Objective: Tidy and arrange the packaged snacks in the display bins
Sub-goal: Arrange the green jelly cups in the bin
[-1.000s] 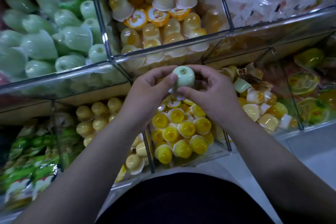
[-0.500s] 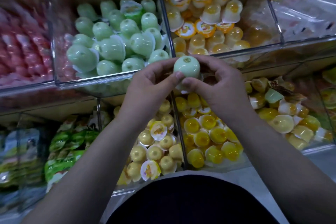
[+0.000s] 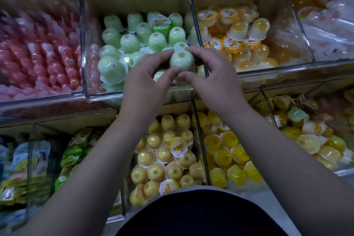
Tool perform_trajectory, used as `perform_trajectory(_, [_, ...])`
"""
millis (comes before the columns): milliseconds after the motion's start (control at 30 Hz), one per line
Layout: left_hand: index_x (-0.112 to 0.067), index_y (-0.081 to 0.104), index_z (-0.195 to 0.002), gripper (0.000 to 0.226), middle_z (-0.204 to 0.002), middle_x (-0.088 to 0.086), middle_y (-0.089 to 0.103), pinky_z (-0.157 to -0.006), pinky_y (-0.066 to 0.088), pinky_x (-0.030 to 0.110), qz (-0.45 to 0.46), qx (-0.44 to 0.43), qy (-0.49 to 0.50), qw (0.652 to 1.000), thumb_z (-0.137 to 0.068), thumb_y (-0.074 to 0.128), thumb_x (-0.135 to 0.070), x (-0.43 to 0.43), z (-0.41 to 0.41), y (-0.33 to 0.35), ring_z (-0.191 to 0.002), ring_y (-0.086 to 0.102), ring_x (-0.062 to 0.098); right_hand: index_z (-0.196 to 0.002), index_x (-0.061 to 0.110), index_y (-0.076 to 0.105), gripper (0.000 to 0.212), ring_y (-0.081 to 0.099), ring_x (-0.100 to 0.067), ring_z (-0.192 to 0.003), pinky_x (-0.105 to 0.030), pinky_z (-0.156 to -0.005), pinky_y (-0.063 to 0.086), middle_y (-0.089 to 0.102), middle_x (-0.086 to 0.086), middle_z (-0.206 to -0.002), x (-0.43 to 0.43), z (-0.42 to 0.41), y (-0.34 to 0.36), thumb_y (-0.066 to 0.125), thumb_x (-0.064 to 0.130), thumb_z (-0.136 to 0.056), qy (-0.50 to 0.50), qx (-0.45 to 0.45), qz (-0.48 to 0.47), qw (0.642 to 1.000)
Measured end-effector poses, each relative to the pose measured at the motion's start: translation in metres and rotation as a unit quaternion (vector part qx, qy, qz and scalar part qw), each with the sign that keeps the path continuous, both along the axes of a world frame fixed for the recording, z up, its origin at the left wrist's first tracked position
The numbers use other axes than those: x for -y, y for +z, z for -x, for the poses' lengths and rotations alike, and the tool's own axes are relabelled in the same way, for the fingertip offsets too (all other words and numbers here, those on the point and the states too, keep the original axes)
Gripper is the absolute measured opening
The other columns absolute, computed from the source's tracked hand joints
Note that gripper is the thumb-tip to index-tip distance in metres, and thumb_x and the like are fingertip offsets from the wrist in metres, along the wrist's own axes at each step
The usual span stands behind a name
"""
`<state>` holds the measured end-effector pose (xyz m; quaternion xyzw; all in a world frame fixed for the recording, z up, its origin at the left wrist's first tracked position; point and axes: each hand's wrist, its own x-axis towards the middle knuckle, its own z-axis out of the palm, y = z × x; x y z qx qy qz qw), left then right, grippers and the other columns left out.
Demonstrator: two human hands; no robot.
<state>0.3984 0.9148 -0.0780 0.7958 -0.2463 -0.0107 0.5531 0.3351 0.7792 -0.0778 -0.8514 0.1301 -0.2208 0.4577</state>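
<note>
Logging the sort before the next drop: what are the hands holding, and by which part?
The left hand and right hand together pinch one green jelly cup by its sides, its domed end facing the camera.

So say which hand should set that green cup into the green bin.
Left, probably: both hands pinch the green cup, but the left hand is over the green bin, the right hand over its right divider.

Hands: two, the left hand (image 3: 145,80) and the right hand (image 3: 212,74). Green jelly cup (image 3: 182,59) pinched in their fingers: one. Upper-tier bins (image 3: 107,95) in view: four. Cups per bin overlap and cannot be counted.
</note>
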Motion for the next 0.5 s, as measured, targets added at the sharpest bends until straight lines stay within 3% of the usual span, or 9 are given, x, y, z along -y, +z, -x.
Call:
perform_trajectory(233, [-0.012, 0.064, -0.125, 0.037, -0.109, -0.006, 0.059, -0.088, 0.041, 0.006, -0.072, 0.054, 0.029, 0.995, -0.088, 0.068, -0.010, 0.003, -0.015, -0.010, -0.098, 0.053, -0.001, -0.130, 0.012, 0.058, 0.051, 0.053, -0.022, -0.115, -0.037, -0.099, 0.044, 0.058, -0.003, -0.123, -0.005, -0.025, -0.011, 0.073, 0.016, -0.081, 0.019, -0.052, 0.102, 0.993])
perform_trajectory(367, [-0.014, 0.065, -0.123, 0.036, -0.110, -0.005, 0.061, -0.089, 0.043, 0.010, -0.094, 0.038, 0.025, 0.995, -0.087, 0.069, -0.012, 0.004, -0.019, -0.007, -0.094, 0.054, -0.002, -0.133, 0.012, 0.055, 0.051, 0.050, -0.023, -0.115, -0.031, -0.098, 0.041, 0.057, -0.004, -0.124, 0.002, -0.025, -0.017, 0.069, 0.022, -0.085, 0.034, -0.070, 0.139, 0.987])
perform_trajectory(500, [-0.016, 0.067, -0.121, 0.035, -0.113, -0.002, 0.067, -0.096, 0.050, 0.028, -0.091, -0.009, 0.006, 0.996, -0.086, 0.071, -0.014, 0.005, -0.021, -0.004, -0.101, 0.063, 0.006, -0.136, 0.012, 0.053, 0.051, 0.049, -0.026, -0.118, -0.035, -0.100, 0.041, 0.055, -0.005, -0.127, 0.006, -0.024, -0.019, 0.067, 0.024, -0.088, 0.048, -0.079, 0.145, 0.985])
